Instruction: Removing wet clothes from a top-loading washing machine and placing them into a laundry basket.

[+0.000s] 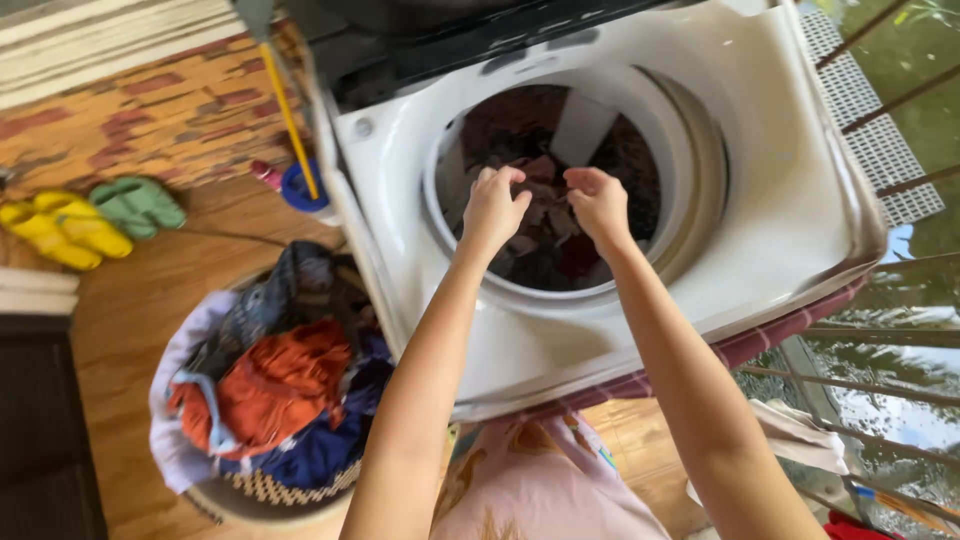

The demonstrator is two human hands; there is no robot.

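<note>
While both arms reach forward from the bottom of the head view, the left hand [492, 205] and the right hand [598, 203] hang side by side over the round opening of a white top-loading washing machine [760, 200]. Each hand has its fingers curled inward and pinched together; they seem to grip the upper edge of a dark garment [545, 205] lying between them, though blur keeps the exact hold from being certain. Below the hands, the drum holds a jumble of dark, brownish and reddish clothes [545, 255], and the garment sits on top of that heap, inside the tub.

Left of the machine, a woven laundry basket [265, 488] stands on the wooden floor [130, 300], piled with an orange piece [280, 385], blue cloth and a pale lilac one hanging over the rim. Farther left, a yellow pair of slippers [62, 232] and a green pair [138, 205] lie near a brick wall. A yellow-handled tool [290, 120] leans just beside the machine's corner, its foot in a blue cup. Metal railing bars run along the right edge.
</note>
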